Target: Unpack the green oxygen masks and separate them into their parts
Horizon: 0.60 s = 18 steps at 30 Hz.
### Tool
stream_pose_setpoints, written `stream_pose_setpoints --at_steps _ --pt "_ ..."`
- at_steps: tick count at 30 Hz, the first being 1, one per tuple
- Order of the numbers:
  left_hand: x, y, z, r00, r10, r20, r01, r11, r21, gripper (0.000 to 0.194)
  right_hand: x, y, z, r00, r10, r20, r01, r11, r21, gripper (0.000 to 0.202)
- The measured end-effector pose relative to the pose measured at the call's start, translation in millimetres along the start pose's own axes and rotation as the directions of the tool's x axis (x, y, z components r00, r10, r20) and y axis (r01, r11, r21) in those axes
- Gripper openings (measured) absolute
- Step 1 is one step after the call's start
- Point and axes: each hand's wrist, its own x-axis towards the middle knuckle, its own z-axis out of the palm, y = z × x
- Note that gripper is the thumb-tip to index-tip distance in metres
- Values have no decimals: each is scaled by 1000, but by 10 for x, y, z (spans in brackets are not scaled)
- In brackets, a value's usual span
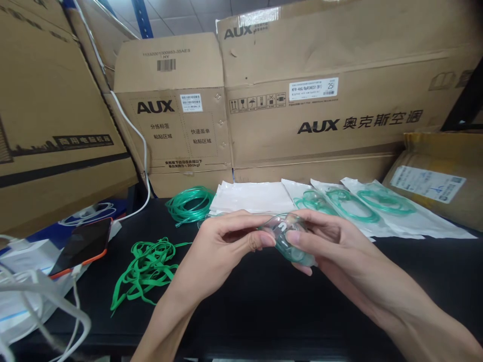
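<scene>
A clear, green-tinted oxygen mask (289,240) is held up above the black table, between both hands. My left hand (236,236) pinches its left edge between thumb and fingers. Around its right side my right hand (324,241) is closed, the thumb pressing on the front. Behind the hands lie a coil of green tubing (190,203) and a stack of white pouches (252,196). Several pouches (349,203) to the right show green tubing and mask parts inside. Left of my left hand lies a tangled heap of flat green elastic straps (151,269).
Cardboard boxes (320,115) wall off the back, with another large box (56,110) at left and a taped package (437,176) at right. A phone in an orange case (85,246) and white cables (49,301) occupy the left side of the table (294,322).
</scene>
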Motion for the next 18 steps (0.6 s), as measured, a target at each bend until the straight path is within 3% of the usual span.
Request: stream_pose_setpoints --at_steps 4,11,15,18 --pt "16 -3 9 1000 30 -6 -30 999 33 18 -6 28 19 997 -26 -72 24 999 -30 14" --pt "10 -39 33 997 72 -27 -69 993 99 16 -19 67 18 980 -125 -155 83 965 -249 10" --pt "9 -39 42 994 104 -33 -98 984 151 15 2 113 44 976 -171 -134 122 942 -312 8" --pt "13 -30 41 995 91 -30 -87 987 132 11 11 123 48 984 -139 -111 101 951 -293 12"
